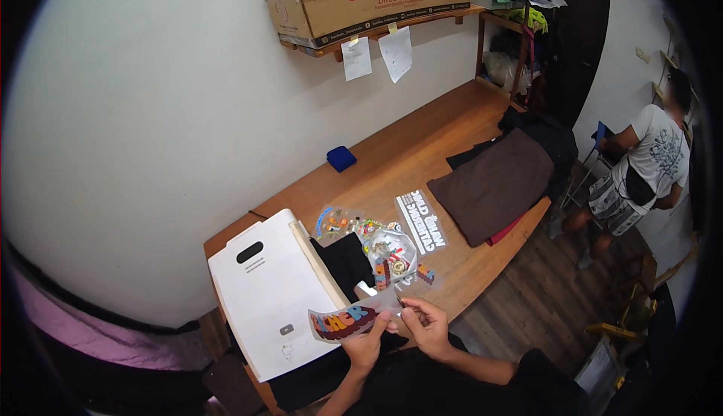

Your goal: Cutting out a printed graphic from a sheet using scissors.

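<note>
My left hand pinches a clear transfer film sheet printed with curved orange, blue and maroon lettering. The sheet is held up over the table's front edge, beside the white machine. My right hand is closed at the sheet's right end, close to my left fingers. A thin dark tip shows by its fingertips, too small to name. Just beyond my hands lie more printed films, some with white lettering and some with colourful pictures. A round clear packet rests among them, next to a folded black cloth.
A large white machine stands on the wooden table at left. Dark brown folded fabric lies at right, a blue folded item near the wall. A shelf above bears a long cardboard box. Another person stands at far right.
</note>
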A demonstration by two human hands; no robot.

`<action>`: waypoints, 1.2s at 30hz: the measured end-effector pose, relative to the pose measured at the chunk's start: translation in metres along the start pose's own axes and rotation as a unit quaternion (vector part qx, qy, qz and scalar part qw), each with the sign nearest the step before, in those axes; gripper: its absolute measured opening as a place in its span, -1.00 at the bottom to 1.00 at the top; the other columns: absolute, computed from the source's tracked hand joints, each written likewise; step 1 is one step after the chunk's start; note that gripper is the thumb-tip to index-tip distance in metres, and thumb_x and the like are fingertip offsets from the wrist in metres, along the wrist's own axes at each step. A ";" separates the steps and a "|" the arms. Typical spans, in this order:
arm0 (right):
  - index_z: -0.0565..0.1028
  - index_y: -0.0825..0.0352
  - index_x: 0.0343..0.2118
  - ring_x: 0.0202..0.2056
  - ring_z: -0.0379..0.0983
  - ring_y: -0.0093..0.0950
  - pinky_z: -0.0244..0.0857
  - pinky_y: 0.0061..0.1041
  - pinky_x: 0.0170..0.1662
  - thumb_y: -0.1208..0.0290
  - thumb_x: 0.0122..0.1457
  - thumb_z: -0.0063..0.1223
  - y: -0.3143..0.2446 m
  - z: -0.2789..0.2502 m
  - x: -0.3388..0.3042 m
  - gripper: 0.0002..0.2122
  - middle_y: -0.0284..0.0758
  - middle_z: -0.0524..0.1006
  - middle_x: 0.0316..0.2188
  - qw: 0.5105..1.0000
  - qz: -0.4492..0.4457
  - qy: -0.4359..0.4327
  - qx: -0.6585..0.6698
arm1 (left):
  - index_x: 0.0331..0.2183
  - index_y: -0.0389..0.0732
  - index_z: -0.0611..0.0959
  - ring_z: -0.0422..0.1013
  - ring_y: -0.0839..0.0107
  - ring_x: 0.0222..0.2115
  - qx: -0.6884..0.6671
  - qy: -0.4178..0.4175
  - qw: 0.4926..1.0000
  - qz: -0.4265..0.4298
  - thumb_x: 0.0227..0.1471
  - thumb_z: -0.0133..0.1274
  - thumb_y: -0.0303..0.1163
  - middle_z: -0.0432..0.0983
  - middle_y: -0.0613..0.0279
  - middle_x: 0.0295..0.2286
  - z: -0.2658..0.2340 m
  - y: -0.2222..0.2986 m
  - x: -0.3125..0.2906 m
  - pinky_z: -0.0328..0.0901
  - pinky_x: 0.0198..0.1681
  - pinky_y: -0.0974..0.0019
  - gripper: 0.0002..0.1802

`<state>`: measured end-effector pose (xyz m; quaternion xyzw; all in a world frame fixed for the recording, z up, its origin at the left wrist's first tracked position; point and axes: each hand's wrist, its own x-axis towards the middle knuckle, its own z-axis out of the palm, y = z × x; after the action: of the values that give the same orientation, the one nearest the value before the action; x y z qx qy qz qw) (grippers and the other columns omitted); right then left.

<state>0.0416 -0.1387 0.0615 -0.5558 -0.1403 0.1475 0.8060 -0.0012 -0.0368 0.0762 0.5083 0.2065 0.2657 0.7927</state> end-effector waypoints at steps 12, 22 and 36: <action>0.34 0.50 -0.19 -0.47 0.33 -0.74 0.22 -0.80 -0.46 0.53 0.08 -0.10 -0.001 0.001 0.002 -0.77 -0.35 0.43 -0.39 1.000 -0.003 -0.001 -0.011 | -0.48 -0.42 0.48 0.39 0.49 -0.64 0.004 0.000 1.000 -0.009 -0.16 0.06 -0.62 0.45 0.15 -0.61 0.002 0.000 0.000 0.34 -0.57 0.51 -0.89; 0.33 0.47 -0.19 -0.57 0.22 -0.81 0.06 -0.85 -0.57 0.52 0.10 -0.14 -0.007 0.004 0.007 -0.78 -0.45 0.37 -0.53 0.999 0.024 0.012 0.017 | -0.37 -0.40 0.43 0.37 0.45 -0.65 0.021 -0.041 0.999 -0.001 -0.16 0.06 -0.60 0.43 0.12 -0.55 -0.007 -0.010 -0.001 0.33 -0.61 0.48 -0.78; 0.33 0.45 -0.18 -0.62 0.13 -0.85 -0.05 -0.85 -0.63 0.51 0.09 -0.12 0.008 -0.007 0.006 -0.77 -0.51 0.35 -0.55 0.996 0.044 -0.005 0.076 | -0.37 -0.41 0.42 0.37 0.44 -0.66 0.005 -0.026 1.000 -0.003 -0.16 0.05 -0.61 0.43 0.12 -0.55 -0.004 -0.009 0.000 0.32 -0.61 0.48 -0.78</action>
<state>0.0493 -0.1394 0.0526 -0.4978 -0.1080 0.1956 0.8380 -0.0018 -0.0370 0.0663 0.5186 0.1889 0.2489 0.7959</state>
